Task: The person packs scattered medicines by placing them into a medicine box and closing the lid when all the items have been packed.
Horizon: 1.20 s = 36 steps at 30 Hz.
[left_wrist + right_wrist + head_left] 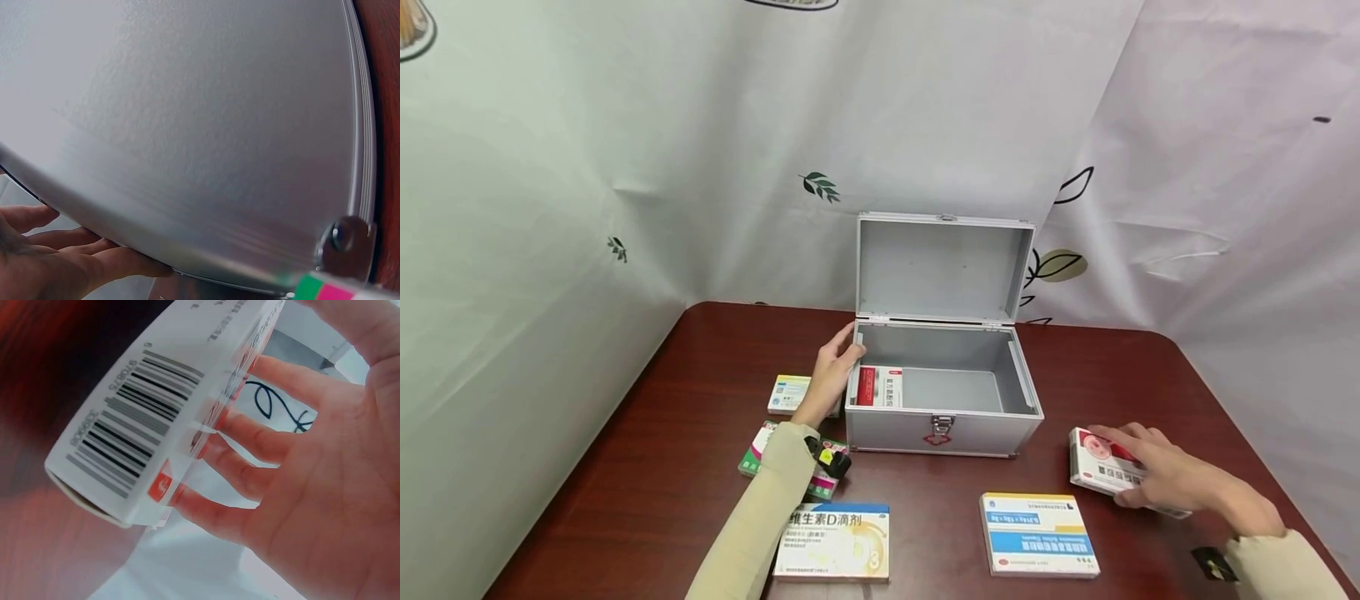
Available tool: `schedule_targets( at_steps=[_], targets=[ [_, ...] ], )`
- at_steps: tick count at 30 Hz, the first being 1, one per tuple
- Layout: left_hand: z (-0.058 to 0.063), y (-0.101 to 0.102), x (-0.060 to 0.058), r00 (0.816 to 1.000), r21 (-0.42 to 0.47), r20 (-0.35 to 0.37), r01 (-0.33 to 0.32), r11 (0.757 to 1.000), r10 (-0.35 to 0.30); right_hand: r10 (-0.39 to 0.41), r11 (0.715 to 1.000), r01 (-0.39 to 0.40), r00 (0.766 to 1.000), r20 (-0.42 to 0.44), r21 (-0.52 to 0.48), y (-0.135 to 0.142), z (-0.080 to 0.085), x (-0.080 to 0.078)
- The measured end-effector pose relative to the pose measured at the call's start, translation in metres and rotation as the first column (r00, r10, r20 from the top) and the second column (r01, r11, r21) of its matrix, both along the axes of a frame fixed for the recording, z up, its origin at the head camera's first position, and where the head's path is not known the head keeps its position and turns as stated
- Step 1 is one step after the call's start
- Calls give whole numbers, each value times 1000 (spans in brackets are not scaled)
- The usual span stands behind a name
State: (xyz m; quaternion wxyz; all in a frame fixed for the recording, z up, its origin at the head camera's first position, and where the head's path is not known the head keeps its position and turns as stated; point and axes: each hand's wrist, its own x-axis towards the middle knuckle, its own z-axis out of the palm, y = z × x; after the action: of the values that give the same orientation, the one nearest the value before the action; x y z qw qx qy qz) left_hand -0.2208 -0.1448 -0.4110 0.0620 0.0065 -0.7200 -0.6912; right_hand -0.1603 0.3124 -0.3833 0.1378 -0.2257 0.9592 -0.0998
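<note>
A silver aluminium medicine case (917,429) stands on the table, lid (943,267) raised, a red emblem below its latch. My left hand (827,375) holds the upper edge of its left wall; the left wrist view shows those fingers (125,262) along the metal edge. Inside, at the left, is a red-and-white medicine box (889,387). My right hand (1180,471) grips another red-and-white medicine box (1108,467) right of the case, fingers over its top and thumb at the near side. The right wrist view shows its barcode end (134,419).
A blue-and-yellow medicine box (1037,533) lies near the front. A vitamin D drops box (835,542) lies front left. Beneath the left forearm are a green-and-pink box (756,446) and a small yellow-and-white box (786,393). A patterned white curtain (737,167) rises behind the table.
</note>
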Motion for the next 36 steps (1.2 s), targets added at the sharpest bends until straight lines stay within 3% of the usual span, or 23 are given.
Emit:
schedule_targets(
  at_steps=[10,29,36],
  targets=[
    [-5,0,-1,1000,-6,-12,-12,1000,12,19,1000,-19,999,-37,-20,2,18,4],
    [-4,0,-3,1000,-38,-20,-3,999,2,-30,1000,30,996,-80,-7,5,29,-2],
    [-3,0,-3,1000,-41,-17,-14,999,13,-74,997,74,997,-29,-9,6,31,-5]
  ],
)
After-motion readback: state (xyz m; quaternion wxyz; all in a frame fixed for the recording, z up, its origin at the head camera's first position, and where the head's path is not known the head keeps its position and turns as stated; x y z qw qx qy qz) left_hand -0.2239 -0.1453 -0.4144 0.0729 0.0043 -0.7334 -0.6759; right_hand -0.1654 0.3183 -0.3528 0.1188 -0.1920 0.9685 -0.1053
